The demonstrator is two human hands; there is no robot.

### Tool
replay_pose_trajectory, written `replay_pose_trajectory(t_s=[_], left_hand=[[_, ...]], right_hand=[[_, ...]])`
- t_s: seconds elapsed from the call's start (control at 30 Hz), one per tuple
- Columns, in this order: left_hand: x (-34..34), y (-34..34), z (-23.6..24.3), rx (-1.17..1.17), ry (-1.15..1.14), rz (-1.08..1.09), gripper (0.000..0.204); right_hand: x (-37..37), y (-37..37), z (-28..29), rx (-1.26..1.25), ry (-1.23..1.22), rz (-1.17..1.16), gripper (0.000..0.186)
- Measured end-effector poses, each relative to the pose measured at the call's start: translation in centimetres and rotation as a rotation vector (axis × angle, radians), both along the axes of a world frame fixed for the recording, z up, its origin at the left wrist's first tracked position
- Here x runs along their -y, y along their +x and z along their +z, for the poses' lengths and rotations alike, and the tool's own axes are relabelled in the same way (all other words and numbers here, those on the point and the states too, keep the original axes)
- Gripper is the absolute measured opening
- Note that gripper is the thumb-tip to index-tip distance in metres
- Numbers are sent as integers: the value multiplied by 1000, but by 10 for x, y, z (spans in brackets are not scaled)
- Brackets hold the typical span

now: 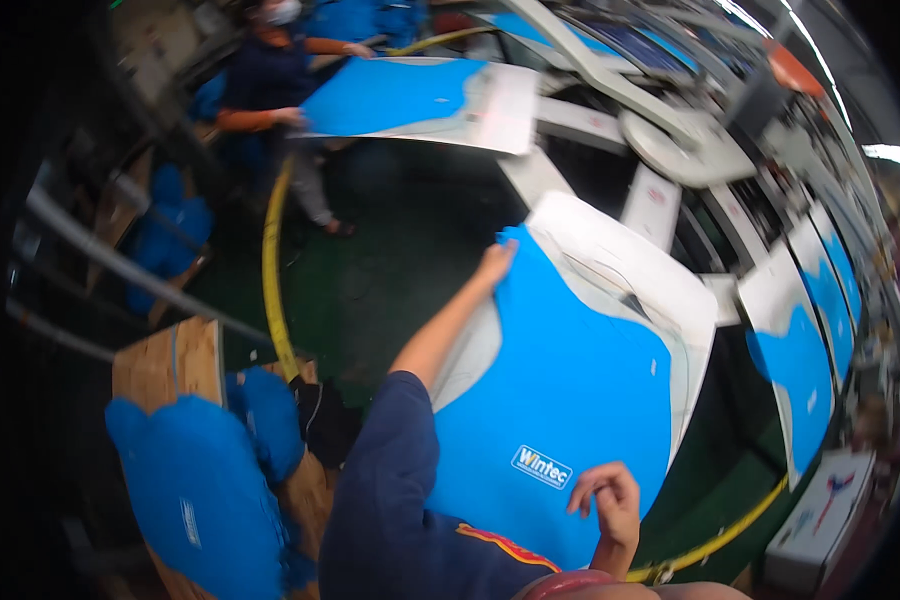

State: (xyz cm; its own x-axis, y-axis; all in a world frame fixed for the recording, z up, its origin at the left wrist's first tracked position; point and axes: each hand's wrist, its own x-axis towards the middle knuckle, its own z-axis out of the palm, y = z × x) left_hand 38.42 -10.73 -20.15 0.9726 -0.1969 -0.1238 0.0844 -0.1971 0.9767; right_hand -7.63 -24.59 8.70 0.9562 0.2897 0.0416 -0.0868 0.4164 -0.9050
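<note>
A blue cut fabric panel (570,370) lies over a white printing pallet (685,290) right in front of me, with a white printed logo (542,466) near its close end. My left hand (496,264) reaches out along the pallet's far left edge. Its fingers are closed on a bunched corner of the blue fabric. Over the near right part of the panel hovers my right hand (612,505), fingers bent and apart, holding nothing that I can see. Whether it touches the cloth is unclear.
A stack of blue panels (205,490) rests on a wooden table (170,365) to my left. Across, a person (260,85) handles another blue-covered pallet (515,105). More pallets (795,350) ring the machine at right. A yellow curved rail (273,270) and a white box (820,515) are nearby.
</note>
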Motion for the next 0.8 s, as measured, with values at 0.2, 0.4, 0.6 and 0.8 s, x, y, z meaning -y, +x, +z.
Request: replay_pose_trajectory(t_s=[0.2, 0.4, 0.6, 0.8], left_hand=[[2, -209, 158, 76, -550, -509, 66], [-53, -418, 224, 52, -183, -1028, 66], [-100, -553, 249, -64, -483, -974, 49], [-118, -660, 280, 25, -644, -935, 29]], right_hand=[[15, 13, -64, 111, -801, -866, 40], [25, -8, -112, 322, -1142, -1109, 50], [17, -70, -97, 346, -1249, -1213, 38], [25, -132, -63, 393, -1257, -1272, 27]])
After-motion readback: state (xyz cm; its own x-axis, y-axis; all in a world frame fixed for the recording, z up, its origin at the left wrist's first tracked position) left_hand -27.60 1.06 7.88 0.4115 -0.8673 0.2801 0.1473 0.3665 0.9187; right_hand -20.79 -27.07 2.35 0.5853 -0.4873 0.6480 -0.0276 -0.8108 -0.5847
